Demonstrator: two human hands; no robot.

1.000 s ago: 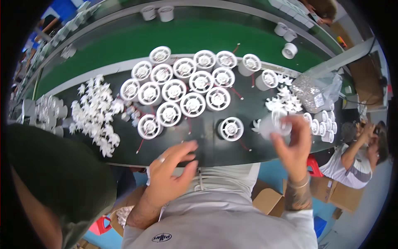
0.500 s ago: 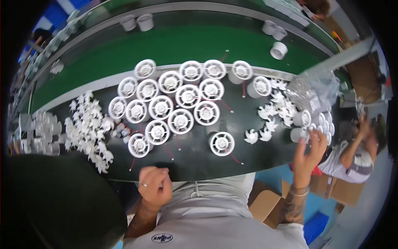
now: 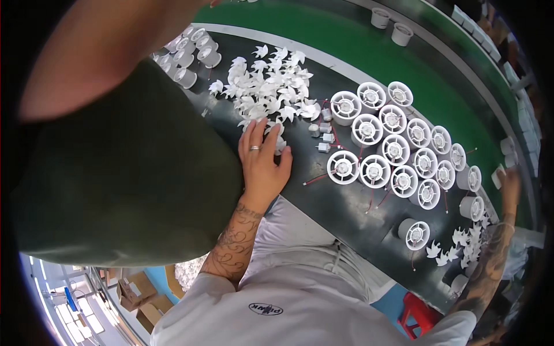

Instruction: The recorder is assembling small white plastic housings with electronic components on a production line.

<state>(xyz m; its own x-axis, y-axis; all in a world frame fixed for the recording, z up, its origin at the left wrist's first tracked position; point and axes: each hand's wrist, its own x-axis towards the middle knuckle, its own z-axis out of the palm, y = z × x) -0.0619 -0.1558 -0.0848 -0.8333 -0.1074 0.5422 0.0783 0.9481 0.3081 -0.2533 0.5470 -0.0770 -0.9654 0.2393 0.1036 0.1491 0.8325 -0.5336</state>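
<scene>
Loose left hand (image 3: 264, 166) on white impellers (image 3: 271, 91) — best pick singly, light touch; right hand (image 3: 510, 187) blurred — can't tell its grip.

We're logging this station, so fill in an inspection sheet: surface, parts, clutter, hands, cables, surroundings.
Surface: dark tabletop, partly covered with parts.
Parts: white bladed pieces heaped; white spoked housings grouped; small motors between.
Clutter: clear plastic near the right forearm.
Hands: left hand palm down at the heap's near end, fingers slightly spread; right hand blurred, at a white piece, grip unclear.
Cables: thin red leads from several housings.
Surroundings: green belt; neighbour in dark green; red stool.
</scene>
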